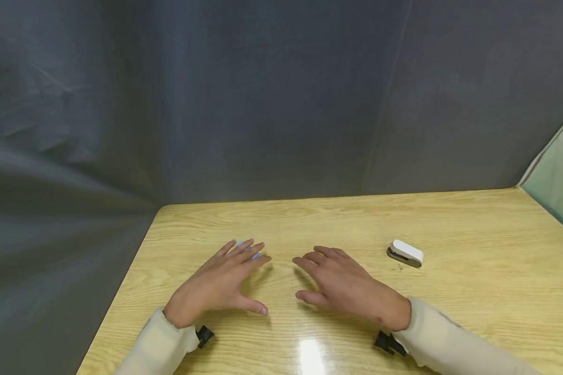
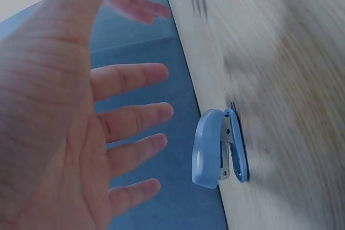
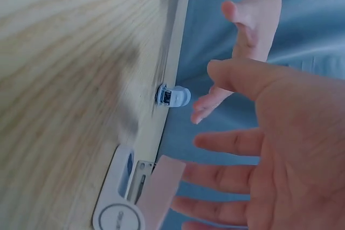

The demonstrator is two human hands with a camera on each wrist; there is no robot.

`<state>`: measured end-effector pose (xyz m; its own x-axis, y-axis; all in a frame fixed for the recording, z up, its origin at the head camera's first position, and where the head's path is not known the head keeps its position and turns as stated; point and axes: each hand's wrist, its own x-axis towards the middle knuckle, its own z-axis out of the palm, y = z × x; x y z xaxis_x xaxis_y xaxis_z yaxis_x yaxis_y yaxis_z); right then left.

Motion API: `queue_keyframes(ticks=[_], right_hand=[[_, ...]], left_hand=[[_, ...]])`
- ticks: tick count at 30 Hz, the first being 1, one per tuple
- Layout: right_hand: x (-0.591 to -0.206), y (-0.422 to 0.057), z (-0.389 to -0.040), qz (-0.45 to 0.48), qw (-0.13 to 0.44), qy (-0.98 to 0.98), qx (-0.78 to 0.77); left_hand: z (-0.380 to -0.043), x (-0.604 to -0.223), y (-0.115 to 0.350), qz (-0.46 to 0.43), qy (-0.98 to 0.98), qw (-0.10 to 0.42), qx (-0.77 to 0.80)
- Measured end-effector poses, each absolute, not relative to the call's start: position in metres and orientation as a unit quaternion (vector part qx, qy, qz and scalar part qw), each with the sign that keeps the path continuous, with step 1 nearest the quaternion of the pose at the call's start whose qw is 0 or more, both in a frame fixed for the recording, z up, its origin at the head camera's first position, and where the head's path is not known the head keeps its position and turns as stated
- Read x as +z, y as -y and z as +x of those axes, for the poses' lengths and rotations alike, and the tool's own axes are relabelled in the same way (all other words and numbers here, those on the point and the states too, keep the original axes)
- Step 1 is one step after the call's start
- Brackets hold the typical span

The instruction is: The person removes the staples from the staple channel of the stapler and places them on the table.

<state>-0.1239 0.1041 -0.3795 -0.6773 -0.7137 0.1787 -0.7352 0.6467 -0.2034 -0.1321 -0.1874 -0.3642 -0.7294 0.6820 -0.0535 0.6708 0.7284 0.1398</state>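
Blue, the small stapler (image 2: 206,149) is sitting base-down on the table (image 1: 488,281) (probably for staying steady). The left hand (image 1: 218,284) is hovering near it; right of it, the right hand (image 1: 347,284), then the pale stapler (image 1: 407,251). Both hands, fingers spread, are holding nothing.

Cream sleeves (image 1: 460,341), gathered cuffs (image 1: 413,320), small black wrist devices (image 1: 205,337).
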Motion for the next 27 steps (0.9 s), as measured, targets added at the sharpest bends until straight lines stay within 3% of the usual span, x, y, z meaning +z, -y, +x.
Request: queue_keyframes(ticks=[14,27], right_hand=[[-0.377,-0.074,-0.137,0.359,0.002,0.925,0.126],[-0.372,-0.032,-0.151,0.361,0.008,0.929,0.080]], left_hand=[[-0.156,-0.360,0.194,0.329,-0.939,0.005,0.096],[-0.171,-0.372,0.215,0.317,-0.938,0.012,0.138]])
